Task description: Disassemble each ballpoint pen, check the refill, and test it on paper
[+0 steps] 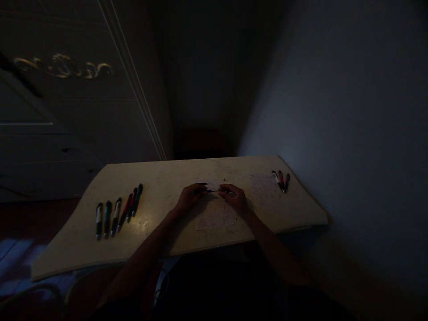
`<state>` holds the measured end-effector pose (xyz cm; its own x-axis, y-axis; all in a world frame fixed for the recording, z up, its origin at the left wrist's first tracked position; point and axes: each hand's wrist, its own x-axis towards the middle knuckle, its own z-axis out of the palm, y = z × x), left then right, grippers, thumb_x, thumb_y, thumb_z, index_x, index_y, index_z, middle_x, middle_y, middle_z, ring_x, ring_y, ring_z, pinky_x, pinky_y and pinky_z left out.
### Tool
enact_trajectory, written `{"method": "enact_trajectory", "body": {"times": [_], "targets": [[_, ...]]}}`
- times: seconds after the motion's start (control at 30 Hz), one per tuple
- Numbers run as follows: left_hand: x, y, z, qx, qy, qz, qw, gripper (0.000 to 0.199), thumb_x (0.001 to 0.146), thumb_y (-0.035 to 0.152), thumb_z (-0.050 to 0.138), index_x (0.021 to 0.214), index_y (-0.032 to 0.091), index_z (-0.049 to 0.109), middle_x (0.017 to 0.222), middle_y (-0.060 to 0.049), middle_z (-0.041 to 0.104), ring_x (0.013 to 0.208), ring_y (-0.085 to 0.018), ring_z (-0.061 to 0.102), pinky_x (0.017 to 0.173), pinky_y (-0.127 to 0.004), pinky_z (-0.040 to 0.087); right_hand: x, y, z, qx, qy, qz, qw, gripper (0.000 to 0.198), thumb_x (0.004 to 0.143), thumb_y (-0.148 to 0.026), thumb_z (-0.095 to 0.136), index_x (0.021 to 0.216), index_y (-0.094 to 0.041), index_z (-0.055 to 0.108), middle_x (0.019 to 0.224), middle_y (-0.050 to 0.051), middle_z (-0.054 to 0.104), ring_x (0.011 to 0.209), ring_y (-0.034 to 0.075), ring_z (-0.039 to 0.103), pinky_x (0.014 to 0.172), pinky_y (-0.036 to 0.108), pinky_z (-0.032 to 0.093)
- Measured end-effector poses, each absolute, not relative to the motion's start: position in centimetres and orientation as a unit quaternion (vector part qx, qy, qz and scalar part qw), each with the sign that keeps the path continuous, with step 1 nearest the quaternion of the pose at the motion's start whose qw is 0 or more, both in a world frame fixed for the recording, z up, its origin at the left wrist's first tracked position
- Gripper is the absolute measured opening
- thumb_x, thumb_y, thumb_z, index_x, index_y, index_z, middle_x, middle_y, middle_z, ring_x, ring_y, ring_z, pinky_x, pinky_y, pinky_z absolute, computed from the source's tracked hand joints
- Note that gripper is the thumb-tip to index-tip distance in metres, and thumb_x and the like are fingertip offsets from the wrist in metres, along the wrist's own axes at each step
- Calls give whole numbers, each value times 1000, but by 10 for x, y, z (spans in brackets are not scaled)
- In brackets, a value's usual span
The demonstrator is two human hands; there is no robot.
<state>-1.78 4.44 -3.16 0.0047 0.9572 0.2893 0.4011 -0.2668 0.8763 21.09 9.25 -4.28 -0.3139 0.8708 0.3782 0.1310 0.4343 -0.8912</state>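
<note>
Over the middle of the table, my left hand (191, 197) is closed on a dark pen barrel (201, 183), whose end sticks out above the fingers. A thin pen refill (214, 191), bluish near the left fingers, spans the gap between both hands. Its other end is pinched in the fingertips of my right hand (236, 196); a small light-coloured bit shows there, too dim to name. Beneath the hands lies a sheet of paper (216, 218) with faint markings.
Several pens (117, 214) lie in a slanting row on the left of the table (167, 178). At the right, three pens (281, 180) rest beside a second marked sheet (265, 189). A wall (351, 133) borders the right side; a cabinet (83, 120) stands at the left.
</note>
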Motion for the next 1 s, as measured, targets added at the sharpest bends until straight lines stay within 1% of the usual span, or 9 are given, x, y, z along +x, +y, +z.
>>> {"method": "enact_trajectory", "body": {"times": [0.1, 0.23, 0.4, 0.53, 0.63, 0.77, 0.83, 0.9, 1.0], "targets": [[-18, 44, -26, 625, 523, 488, 314, 26, 79, 41, 71, 94, 20, 75, 102, -9, 76, 93, -27, 70, 88, -40, 55, 210, 95, -44, -342, -689, 420, 481, 44, 74, -43, 80, 110, -21, 70, 102, 9, 75, 84, 21, 70, 75, 33, 57], [-24, 47, -20, 537, 517, 556, 368, 34, 75, 47, 76, 91, 17, 74, 93, -10, 76, 87, -25, 71, 83, -38, 55, 213, 97, -43, -332, -676, 432, 496, 56, 70, -40, 83, 120, -22, 64, 108, 11, 72, 89, 22, 69, 75, 34, 56], [-36, 50, -18, 418, 468, 664, 407, 44, 71, 50, 80, 96, 16, 70, 92, -10, 76, 86, -22, 71, 77, -33, 55, 214, 98, -43, -340, -683, 432, 481, 46, 76, -37, 77, 117, -22, 63, 105, 10, 71, 89, 20, 68, 77, 34, 56], [-46, 50, -16, 415, 461, 683, 387, 45, 75, 52, 76, 100, 16, 69, 95, -11, 76, 85, -21, 70, 77, -33, 55, 204, 101, -36, -343, -718, 405, 450, 37, 83, -34, 68, 117, -21, 63, 106, 8, 70, 76, 15, 64, 73, 31, 55], [-51, 50, -13, 473, 503, 640, 337, 40, 78, 51, 72, 98, 16, 71, 95, -11, 76, 88, -22, 70, 80, -34, 54, 188, 108, -25, -345, -790, 334, 382, 31, 88, -29, 62, 117, -19, 64, 113, 9, 67, 71, 13, 60, 73, 30, 54], [-58, 52, -18, 546, 557, 567, 264, 27, 82, 43, 66, 92, 19, 74, 95, -8, 76, 91, -24, 69, 83, -35, 54, 160, 116, -9, -377, -874, 202, 231, 28, 94, -23, 55, 119, -19, 66, 114, 11, 64, 97, 20, 64, 87, 32, 51], [-62, 53, -23, 555, 575, 550, 241, 24, 83, 38, 62, 93, 20, 74, 95, -8, 76, 90, -24, 69, 83, -35, 54, 147, 118, -4, -405, -889, 150, 149, 28, 96, -26, 53, 119, -21, 67, 115, 11, 62, 98, 21, 64, 85, 32, 51], [-66, 54, -28, 568, 591, 533, 209, 22, 82, 33, 60, 92, 20, 74, 95, -8, 76, 91, -24, 69, 85, -37, 53, 139, 118, -1, -421, -895, 120, 86, 26, 97, -30, 53, 116, -23, 69, 114, 10, 61, 93, 21, 65, 79, 31, 51], [-73, 57, -33, 597, 604, 501, 166, 20, 81, 28, 59, 90, 20, 74, 95, -9, 76, 91, -25, 68, 88, -39, 52, 135, 118, 1, -425, -897, 107, 55, 23, 98, -31, 52, 109, -23, 71, 112, 9, 62, 91, 20, 66, 74, 28, 50]]}}
